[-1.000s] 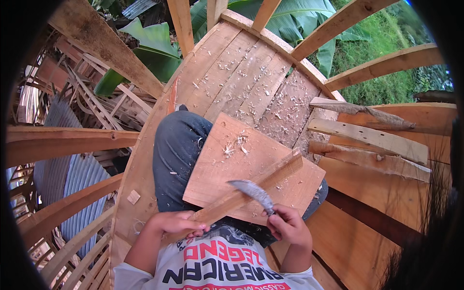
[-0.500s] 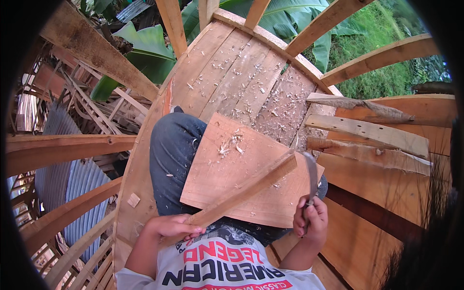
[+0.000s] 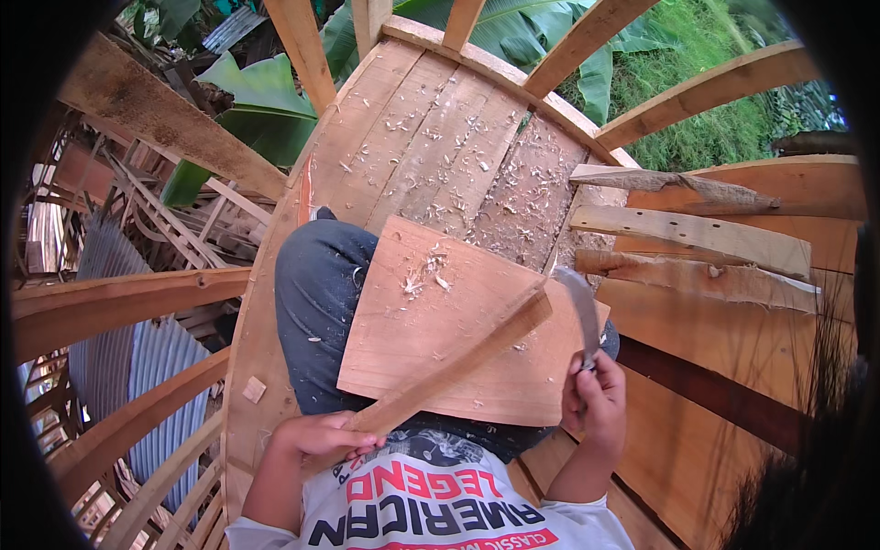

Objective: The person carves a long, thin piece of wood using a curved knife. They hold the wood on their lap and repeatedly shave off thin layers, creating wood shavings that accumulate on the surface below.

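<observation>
The left hand (image 3: 332,434) is gripping a wooden stick (image 3: 458,363) close to the body, and the stick is passing slantwise over a flat board (image 3: 380,316) on the lap, its long axis running from that hand forward and to the right. The right hand (image 3: 596,399) is clasping a curved knife (image 3: 584,312) by its handle, and the blade is pointing forward, just right of the stick's far end and apart from it.

Wooden strip (image 3: 454,367) slants; curved knife (image 3: 582,310) beside, seemingly apart.
</observation>
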A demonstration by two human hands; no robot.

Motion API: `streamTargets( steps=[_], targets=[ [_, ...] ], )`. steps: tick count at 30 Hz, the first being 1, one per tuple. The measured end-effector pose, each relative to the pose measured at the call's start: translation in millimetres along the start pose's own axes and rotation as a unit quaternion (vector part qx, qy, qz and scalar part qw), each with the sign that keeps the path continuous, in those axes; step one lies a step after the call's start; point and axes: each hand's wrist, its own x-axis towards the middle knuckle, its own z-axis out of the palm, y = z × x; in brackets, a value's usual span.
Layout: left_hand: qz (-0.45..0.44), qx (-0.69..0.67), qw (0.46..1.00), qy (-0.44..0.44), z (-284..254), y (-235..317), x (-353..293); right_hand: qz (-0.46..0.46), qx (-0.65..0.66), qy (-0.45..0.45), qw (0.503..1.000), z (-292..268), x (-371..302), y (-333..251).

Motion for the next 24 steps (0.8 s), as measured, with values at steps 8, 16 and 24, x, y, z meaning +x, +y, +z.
streamTargets(
  steps=[8, 16, 24],
  targets=[
    [-0.006, -0.005, 1.000, 0.005, 10, 12, -4, 0.096, -0.057, -0.019, 0.994, 20, 13, 22],
    [-0.008, 0.024, 0.999, -0.039, -1, 4, 13, 0.055, -0.060, 0.036, 0.996, 14, 6, 19],
    [-0.030, -0.009, 0.999, -0.043, -6, -2, 10, 0.066, -0.074, 0.039, 0.994, 17, 5, 20]
  ],
)
